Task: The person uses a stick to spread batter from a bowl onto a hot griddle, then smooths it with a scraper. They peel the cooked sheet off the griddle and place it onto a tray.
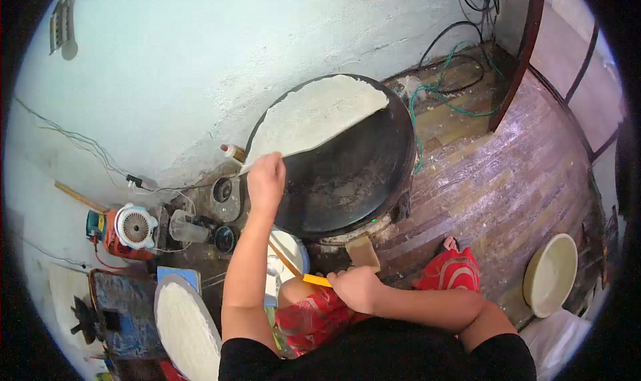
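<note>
A thin, pale flatbread (310, 114) lies over the far half of a large round black griddle (347, 174), with a straight edge across the middle. My left hand (267, 174) pinches the near left corner of the flatbread at the griddle's rim. Closer to my body, my right hand (356, 289) is closed on a long thin stick with a yellow end (316, 280). The stick's brown part reaches up and left over a white basin (294, 247). A tan flat block (362, 253) sits between my right hand and the griddle.
To the left are a fan-like device (135, 226), a clear plastic cup (188, 227) and a round tray of white powder (183, 327). A small bottle (232, 153) stands by the wall. A cream basin (551, 274) rests on the right floor; green cable (461, 112) lies behind the griddle.
</note>
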A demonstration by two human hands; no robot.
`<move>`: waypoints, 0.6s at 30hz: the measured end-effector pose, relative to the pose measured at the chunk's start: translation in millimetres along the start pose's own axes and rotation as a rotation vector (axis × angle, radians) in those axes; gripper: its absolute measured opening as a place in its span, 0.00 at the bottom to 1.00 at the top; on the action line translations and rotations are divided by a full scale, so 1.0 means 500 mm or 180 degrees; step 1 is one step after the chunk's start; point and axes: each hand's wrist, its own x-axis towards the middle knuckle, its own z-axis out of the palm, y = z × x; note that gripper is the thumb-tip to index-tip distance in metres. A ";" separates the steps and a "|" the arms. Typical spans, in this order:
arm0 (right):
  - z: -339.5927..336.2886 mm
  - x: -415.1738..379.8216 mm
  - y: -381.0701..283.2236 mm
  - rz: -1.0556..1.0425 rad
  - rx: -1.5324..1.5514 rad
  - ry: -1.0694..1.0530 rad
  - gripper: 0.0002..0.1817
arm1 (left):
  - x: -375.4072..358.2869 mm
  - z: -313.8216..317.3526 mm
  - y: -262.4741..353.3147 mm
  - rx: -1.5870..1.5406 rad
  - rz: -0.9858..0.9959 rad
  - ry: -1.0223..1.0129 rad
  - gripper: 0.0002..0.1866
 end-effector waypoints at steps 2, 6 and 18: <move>0.002 -0.001 -0.001 -0.0009 -0.0046 -0.0028 0.07 | -0.035 -0.013 0.014 0.0101 0.0203 -0.0025 0.08; 0.009 -0.006 -0.001 -0.0066 -0.0022 -0.0043 0.07 | -0.149 -0.012 0.035 0.0183 0.0445 -0.0133 0.13; -0.002 -0.009 0.006 0.0011 0.0003 -0.0215 0.08 | -0.304 0.050 -0.119 -0.2556 -0.5040 -0.0307 0.23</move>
